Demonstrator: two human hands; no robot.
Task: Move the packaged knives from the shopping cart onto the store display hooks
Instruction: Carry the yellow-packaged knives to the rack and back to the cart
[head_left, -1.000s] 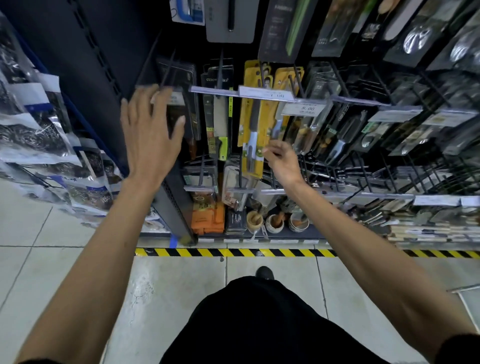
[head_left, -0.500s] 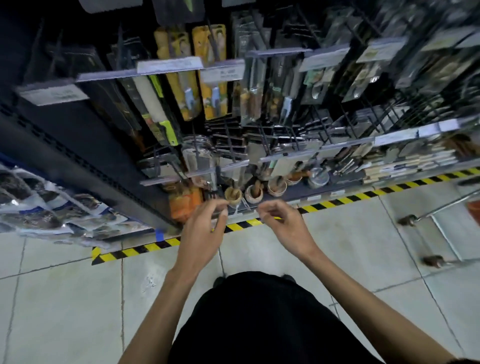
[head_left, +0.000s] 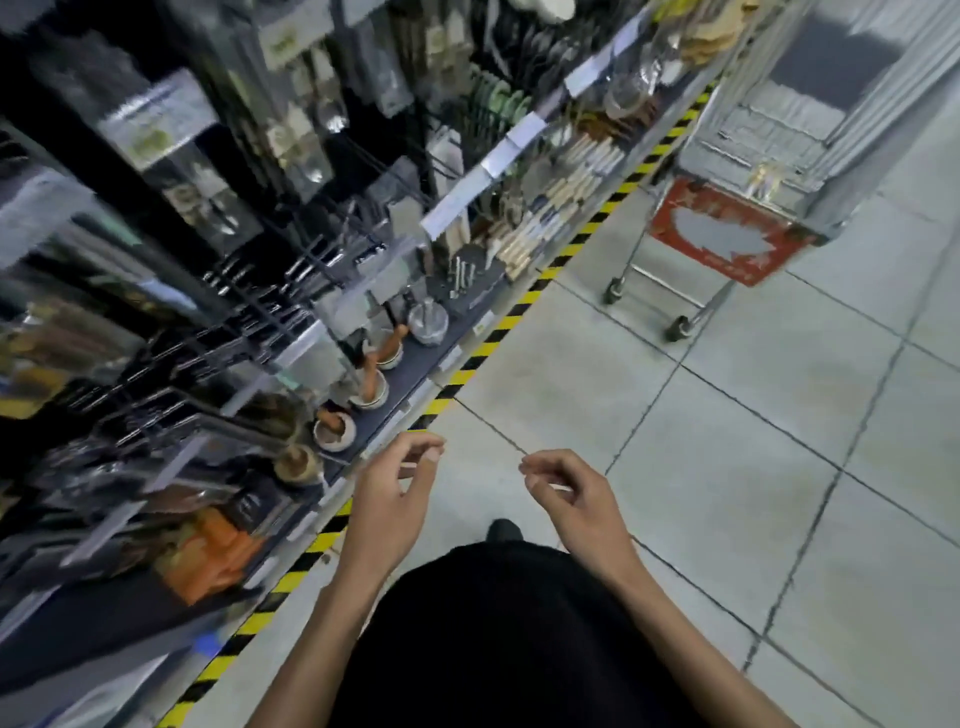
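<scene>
My left hand and right hand hang loosely curled, gripping nothing, over smooth grey tiles, shiny wire cart with red sign farther off.

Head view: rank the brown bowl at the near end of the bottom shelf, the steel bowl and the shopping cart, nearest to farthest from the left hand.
1. Brown bowl: on the bottom shelf, just left of the left hand.
2. Steel bowl: farther along the same shelf, past the white bowls.
3. Shopping cart: down the aisle, at upper right.
</scene>
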